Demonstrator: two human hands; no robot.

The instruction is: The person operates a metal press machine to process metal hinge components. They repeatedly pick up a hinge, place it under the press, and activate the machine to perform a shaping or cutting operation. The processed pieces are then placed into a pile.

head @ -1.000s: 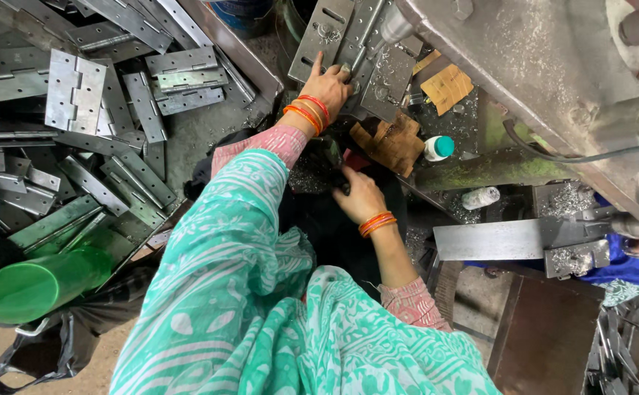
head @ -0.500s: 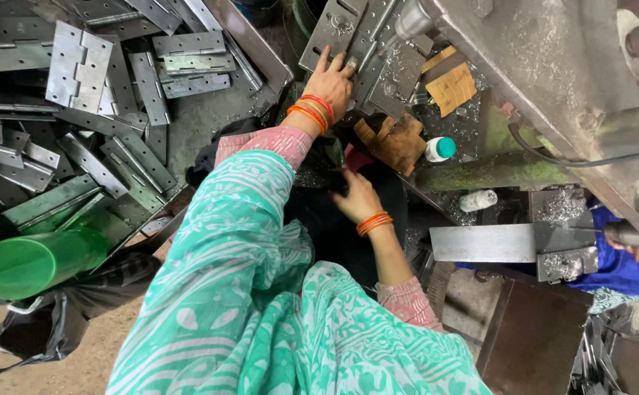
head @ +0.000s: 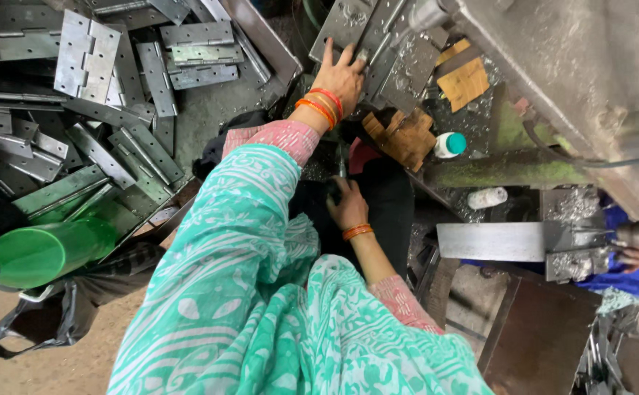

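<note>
left grip (head: 341, 73) on two hinges (head: 378, 44)

Teal white-patterned garment, pink sleeves, orange bangles on both wrists.

Grey steel hinge plate (head: 349, 25), drilled with holes, lies flat at the far centre, tilted diagonally beside similar plates.

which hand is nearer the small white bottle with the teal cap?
Right, narrowly. The right hand sits below and left of the bottle, at a dark handle. The left hand lies up-left of it, flat on the metal hinge plates.
</note>
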